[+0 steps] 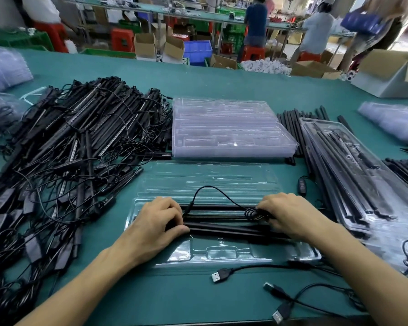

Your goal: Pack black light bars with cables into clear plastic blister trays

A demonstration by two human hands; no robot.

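While the black light bars (222,228) lie lengthwise in the open clear blister tray (222,254) near the middle of the bench's near edge, both hands rest on them: the left hand (159,223) has its fingers curled over the bars' left ends with the thumb against the nearest bar, gripping them, and the right hand (290,215) has its fingers curled round a small cable coil (253,213) at the bars' right ends. A loop of cable (212,190) arches up from between the hands over the tray's hinged lid (210,175), which lies flat on the far side of the tray. Just beyond the lid stands a stack of empty trays (229,128). Along the left edge of the green bench (174,300) spreads a large tangled pile of bars and cables (80,147). Toward the right edge lie filled trays (353,175), stacked at a slant, with a row of bare black bars (292,128) between them and the empty stack. An inline controller (302,184) sits just beside the right hand. Between the tray and the near edge lie a USB plug (218,276) and, closer to the near right corner, two further plugs (278,315) on their leads. A cardboard box (391,74) sits at the far right corner
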